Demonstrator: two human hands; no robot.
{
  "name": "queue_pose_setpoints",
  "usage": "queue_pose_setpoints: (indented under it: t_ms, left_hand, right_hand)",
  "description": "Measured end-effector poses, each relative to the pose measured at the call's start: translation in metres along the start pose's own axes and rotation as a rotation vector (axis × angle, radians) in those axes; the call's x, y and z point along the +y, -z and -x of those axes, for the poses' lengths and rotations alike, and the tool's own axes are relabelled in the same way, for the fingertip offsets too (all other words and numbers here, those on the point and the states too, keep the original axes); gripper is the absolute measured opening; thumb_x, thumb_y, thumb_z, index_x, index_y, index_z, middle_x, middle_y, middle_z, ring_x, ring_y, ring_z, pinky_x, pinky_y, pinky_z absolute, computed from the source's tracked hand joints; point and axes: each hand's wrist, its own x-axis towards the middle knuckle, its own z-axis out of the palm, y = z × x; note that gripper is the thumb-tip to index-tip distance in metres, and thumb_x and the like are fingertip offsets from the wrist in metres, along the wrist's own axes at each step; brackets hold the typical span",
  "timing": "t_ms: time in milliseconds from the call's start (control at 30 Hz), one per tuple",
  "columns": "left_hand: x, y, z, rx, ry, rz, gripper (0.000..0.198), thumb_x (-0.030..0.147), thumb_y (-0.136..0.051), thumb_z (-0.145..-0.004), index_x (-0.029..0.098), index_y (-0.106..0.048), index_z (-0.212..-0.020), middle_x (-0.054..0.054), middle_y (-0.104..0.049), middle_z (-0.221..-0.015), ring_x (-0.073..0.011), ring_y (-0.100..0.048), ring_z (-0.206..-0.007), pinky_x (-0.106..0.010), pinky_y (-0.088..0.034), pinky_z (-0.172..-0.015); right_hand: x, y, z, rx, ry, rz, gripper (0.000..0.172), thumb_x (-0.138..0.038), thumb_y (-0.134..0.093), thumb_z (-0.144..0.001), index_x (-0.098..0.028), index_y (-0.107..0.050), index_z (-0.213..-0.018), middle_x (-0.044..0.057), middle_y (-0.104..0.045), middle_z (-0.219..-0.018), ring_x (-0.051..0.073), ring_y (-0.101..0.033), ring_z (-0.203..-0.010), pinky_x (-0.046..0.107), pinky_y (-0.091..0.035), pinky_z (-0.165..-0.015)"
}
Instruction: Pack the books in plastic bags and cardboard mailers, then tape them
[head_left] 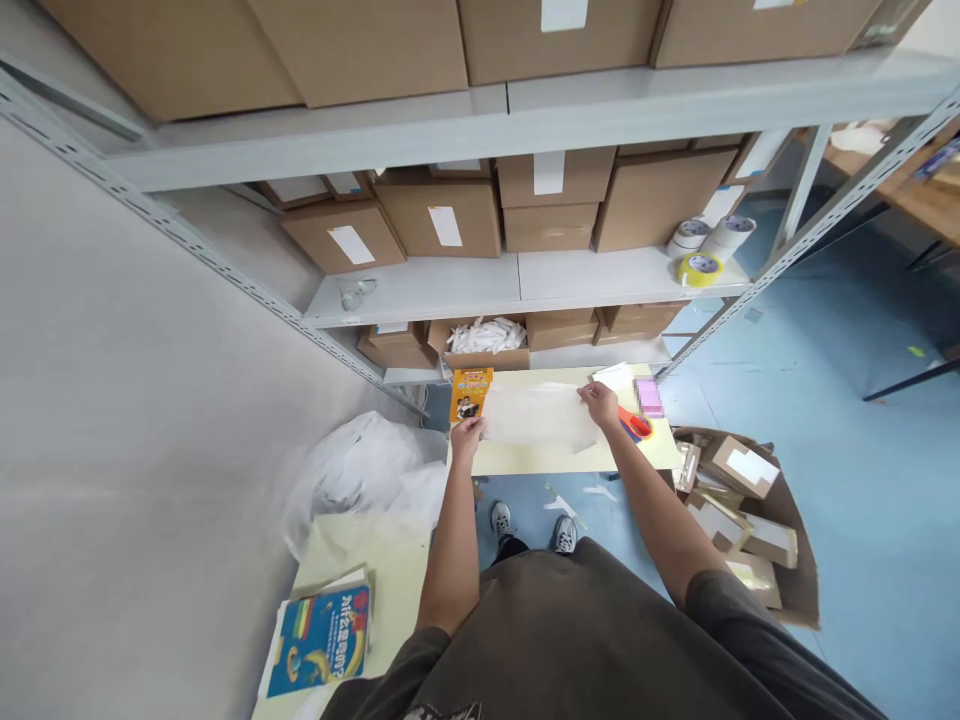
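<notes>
Clear plastic sheet (538, 418) is pinched by left grip (469, 437) and right grip (598, 404), long axis between them; orange book (471, 394) lies nearer left.

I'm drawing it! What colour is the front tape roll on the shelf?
The front tape roll is yellow, shown best in the head view.

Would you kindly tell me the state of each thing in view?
Translucent plastic sheet, stretched out between the hands
Left hand, gripping the sheet's edge
Right hand, gripping the opposite edge
Orange tape dispenser, lying on a pale board
Open cardboard carton, holding small parcels
</notes>
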Motion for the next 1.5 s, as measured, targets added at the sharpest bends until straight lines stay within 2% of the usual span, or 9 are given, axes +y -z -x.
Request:
queue_pose_setpoints:
  t_ms: [133, 300, 667, 867, 1067, 1167, 1300, 1400, 1500]
  left_hand:
    - [-0.035, -0.003, -0.019, -0.035, 0.08, -0.166, 0.027, 0.046, -0.076, -0.074, 0.021, -0.083, -0.083, -0.001, -0.074, -0.067, -0.0178, -0.072, -0.069, -0.026, -0.055, -0.066]
    - [-0.083, -0.015, -0.041, -0.105, 0.175, -0.343, 0.018, 0.037, -0.072, -0.077, 0.024, -0.083, -0.08, -0.003, -0.078, -0.069, -0.0214, -0.076, -0.075, -0.029, -0.057, -0.073]
    - [-0.169, -0.047, -0.06, -0.123, 0.317, -0.605, 0.017, 0.036, -0.07, -0.08, 0.024, -0.082, -0.079, -0.013, -0.084, -0.09, -0.0298, -0.077, -0.092, -0.036, -0.054, -0.082]
    - [-0.18, -0.05, -0.057, -0.076, 0.25, -0.626, 0.015, 0.038, -0.071, -0.081, 0.026, -0.08, -0.078, -0.01, -0.081, -0.079, -0.0288, -0.076, -0.084, -0.036, -0.054, -0.078]
    - [-0.156, -0.045, -0.041, -0.039, 0.365, -0.697, 0.025, 0.048, -0.074, -0.09, 0.024, -0.08, -0.099, -0.011, -0.084, -0.102, -0.0299, -0.077, -0.102, -0.034, -0.055, -0.084]
    - [-0.144, -0.032, -0.026, 0.016, 0.293, -0.559, 0.025, 0.043, -0.066, -0.1, 0.023, -0.08, -0.104, -0.01, -0.083, -0.106, -0.0263, -0.077, -0.105, -0.033, -0.056, -0.091]
    - [-0.141, 0.009, -0.011, 0.088, 0.111, -0.281, 0.028, 0.033, -0.061, -0.104, 0.021, -0.077, -0.123, -0.012, -0.079, -0.126, -0.021, -0.077, -0.104, -0.03, -0.059, -0.091]
    - [-0.143, 0.065, 0.0, 0.21, 0.048, -0.195, 0.036, 0.034, -0.061, -0.105, 0.021, -0.071, -0.137, -0.013, -0.074, -0.14, -0.0218, -0.075, -0.114, -0.029, -0.062, -0.088]
    - [-0.15, 0.136, 0.021, 0.383, 0.059, -0.208, 0.039, 0.036, -0.061, -0.106, 0.022, -0.069, -0.142, -0.013, -0.07, -0.145, -0.0224, -0.071, -0.122, -0.029, -0.061, -0.09]
  right_hand:
    - [0.019, -0.02, -0.014, -0.03, -0.081, 0.235, 0.024, -0.049, -0.066, -0.095, -0.025, -0.068, -0.093, 0.007, -0.079, -0.084, 0.027, -0.071, -0.088, 0.032, -0.048, -0.075]
    - [0.053, -0.059, -0.032, -0.06, -0.16, 0.535, 0.029, -0.049, -0.062, -0.105, -0.021, -0.072, -0.103, 0.015, -0.08, -0.102, 0.029, -0.072, -0.093, 0.032, -0.045, -0.075]
    - [0.136, -0.125, -0.058, -0.219, -0.25, 0.757, 0.038, -0.047, -0.046, -0.114, -0.017, -0.066, -0.125, 0.021, -0.078, -0.111, 0.032, -0.073, -0.098, 0.037, -0.047, -0.082]
    - [0.146, -0.136, -0.068, -0.22, -0.294, 0.697, 0.035, -0.046, -0.05, -0.112, -0.018, -0.066, -0.126, 0.021, -0.077, -0.115, 0.033, -0.072, -0.106, 0.039, -0.048, -0.09]
    - [0.124, -0.141, -0.057, 0.063, -0.023, 0.463, 0.043, -0.043, -0.051, -0.106, -0.014, -0.067, -0.134, 0.023, -0.07, -0.137, 0.036, -0.061, -0.132, 0.052, -0.047, -0.114]
    - [0.097, -0.163, -0.033, -0.026, 0.171, 0.222, 0.052, -0.049, -0.045, -0.107, -0.015, -0.066, -0.14, 0.021, -0.069, -0.143, 0.033, -0.062, -0.136, 0.053, -0.048, -0.118]
    - [0.05, -0.222, 0.012, -0.259, 0.403, 0.038, 0.059, -0.057, -0.042, -0.109, -0.02, -0.063, -0.149, 0.016, -0.061, -0.159, 0.03, -0.056, -0.149, 0.052, -0.046, -0.124]
    - [0.01, -0.276, 0.041, -0.392, 0.539, 0.011, 0.058, -0.058, -0.044, -0.11, -0.022, -0.062, -0.152, 0.013, -0.06, -0.161, 0.028, -0.05, -0.154, 0.05, -0.038, -0.131]
    - [-0.026, -0.328, 0.066, -0.517, 0.673, 0.007, 0.056, -0.054, -0.045, -0.11, -0.022, -0.062, -0.153, 0.013, -0.06, -0.161, 0.028, -0.049, -0.156, 0.052, -0.034, -0.133]
